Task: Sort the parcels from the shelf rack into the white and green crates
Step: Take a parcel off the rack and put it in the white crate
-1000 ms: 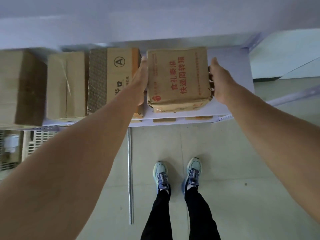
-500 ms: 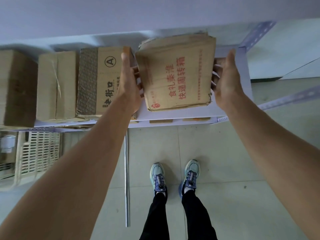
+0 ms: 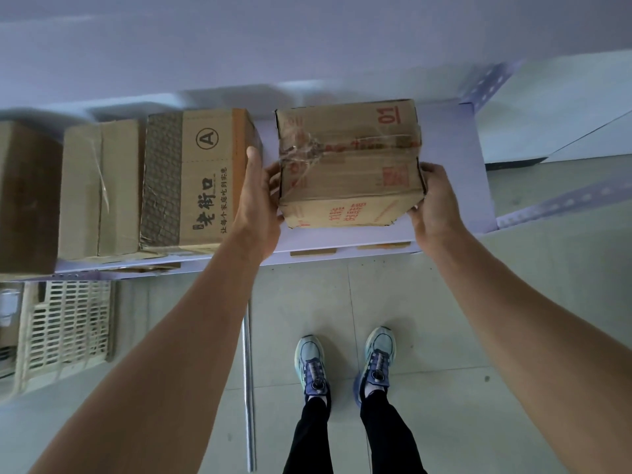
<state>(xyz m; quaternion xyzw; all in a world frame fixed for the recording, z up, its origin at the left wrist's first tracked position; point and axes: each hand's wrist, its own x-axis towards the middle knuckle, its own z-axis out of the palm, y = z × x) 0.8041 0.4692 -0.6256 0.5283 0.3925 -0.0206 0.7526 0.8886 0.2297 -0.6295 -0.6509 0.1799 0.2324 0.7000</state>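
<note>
Parcel, a worn cardboard box with red print, "01" at one corner and crumpled clear tape across its top, is between both hands above the right end of the shelf rack. It is tilted, with its taped face turned toward the camera, and its lower front edge is close to the shelf's front lip. I cannot tell whether it rests on the board or hangs just clear of it.

The left hand grips the parcel's left side, fingers curled round the edge and thumb stretched upward beside it. The right hand grips the right side, its fingers curled against the cardboard near the lower corner.

Just left of the left hand stands a box marked A, set hard against a plain box. A darker box stands at the far left of the same shelf. Below the rack, at the lower left, a pale slatted crate sits on the floor. A metal rod lies on the floor beside the person's shoes.
</note>
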